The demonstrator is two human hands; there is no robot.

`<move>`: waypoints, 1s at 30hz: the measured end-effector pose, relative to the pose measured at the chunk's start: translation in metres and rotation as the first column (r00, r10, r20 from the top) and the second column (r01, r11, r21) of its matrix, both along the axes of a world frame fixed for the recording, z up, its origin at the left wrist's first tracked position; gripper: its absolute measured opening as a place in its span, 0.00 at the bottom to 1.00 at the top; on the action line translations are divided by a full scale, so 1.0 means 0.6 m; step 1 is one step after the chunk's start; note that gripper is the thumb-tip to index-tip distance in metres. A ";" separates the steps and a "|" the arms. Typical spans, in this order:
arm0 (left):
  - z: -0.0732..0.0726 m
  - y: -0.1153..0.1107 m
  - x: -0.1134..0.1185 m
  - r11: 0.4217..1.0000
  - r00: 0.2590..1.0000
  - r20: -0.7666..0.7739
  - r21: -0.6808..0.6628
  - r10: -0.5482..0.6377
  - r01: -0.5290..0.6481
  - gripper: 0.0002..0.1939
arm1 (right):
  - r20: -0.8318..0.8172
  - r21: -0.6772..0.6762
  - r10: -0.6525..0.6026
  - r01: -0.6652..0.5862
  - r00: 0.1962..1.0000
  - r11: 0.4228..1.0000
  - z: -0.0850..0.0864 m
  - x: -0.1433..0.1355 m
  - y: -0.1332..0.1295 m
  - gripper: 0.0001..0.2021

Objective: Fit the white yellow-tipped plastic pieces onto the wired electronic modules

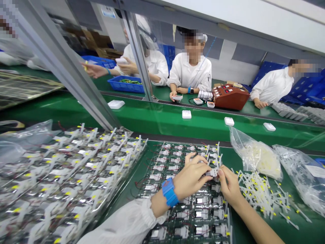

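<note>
My left hand [194,174], with a blue wrist strap [170,192], reaches over the clear tray [167,184] of small wired parts. Its thumb and fingers close on a small white block-shaped part [212,173]. From the right, my right hand [230,185] pinches at the same part's edge with thumb and fingertip. A pale plastic strip [219,159] stands up just beyond my fingertips; whether I grip it is hidden. Loose white strips with yellow tips [259,189] lie piled to the right of my right hand.
A larger tray [63,183], filled with strip-fitted parts, lies at left. Plastic bags [264,157] rest at right. Beyond, a green conveyor belt [162,118] carries several white square cases [186,114]. Co-workers in white sit behind it, near a red-brown device [231,96]. A metal post [68,67] slants at left.
</note>
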State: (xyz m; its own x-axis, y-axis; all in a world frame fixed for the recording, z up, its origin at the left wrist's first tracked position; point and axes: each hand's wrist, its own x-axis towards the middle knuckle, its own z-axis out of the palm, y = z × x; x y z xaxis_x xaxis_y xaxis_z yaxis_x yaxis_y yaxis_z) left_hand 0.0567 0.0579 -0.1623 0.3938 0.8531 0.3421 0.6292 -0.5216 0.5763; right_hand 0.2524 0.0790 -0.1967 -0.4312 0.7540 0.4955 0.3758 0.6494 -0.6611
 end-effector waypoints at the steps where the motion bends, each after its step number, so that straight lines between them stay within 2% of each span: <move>1: 0.000 0.000 -0.001 1.000 1.000 -0.011 -0.013 -0.007 0.007 0.05 | 0.012 0.013 0.002 -0.003 1.000 1.000 0.000 -0.001 0.000 0.15; 6: 0.005 0.005 -0.012 0.997 0.996 -0.081 -0.077 -0.029 0.023 0.04 | 0.113 0.071 0.007 -0.015 0.994 0.997 0.001 -0.001 0.001 0.14; 10: 0.015 0.012 -0.030 0.996 0.988 -0.151 -0.079 0.031 -0.043 0.04 | 0.186 0.067 0.079 -0.093 0.979 0.993 0.017 0.003 0.003 0.10; 13: 0.020 0.014 -0.041 0.996 0.977 -0.205 -0.059 0.058 -0.072 0.02 | 0.304 0.024 0.205 -0.223 0.930 0.975 0.030 0.003 0.000 0.03; 15: 0.021 0.013 -0.044 0.996 0.968 -0.247 -0.064 0.043 -0.060 0.02 | 0.382 -0.019 0.259 -0.272 0.887 0.962 0.034 0.000 -0.004 0.05; 18: 0.021 0.007 -0.042 0.995 0.949 -0.314 -0.086 0.017 -0.046 0.02 | 0.449 -0.052 0.271 -0.278 0.851 0.959 0.033 -0.005 -0.009 0.09; 23: 0.017 -0.001 -0.030 0.991 0.926 -0.377 -0.126 -0.015 -0.035 0.02 | 0.465 -0.055 0.281 -0.289 0.840 0.956 0.034 -0.004 -0.007 0.10; 30: 0.006 -0.014 -0.001 0.967 0.890 -0.433 -0.251 -0.142 0.032 0.04 | 0.391 0.004 0.288 -0.315 0.874 0.949 0.034 0.009 0.007 0.08</move>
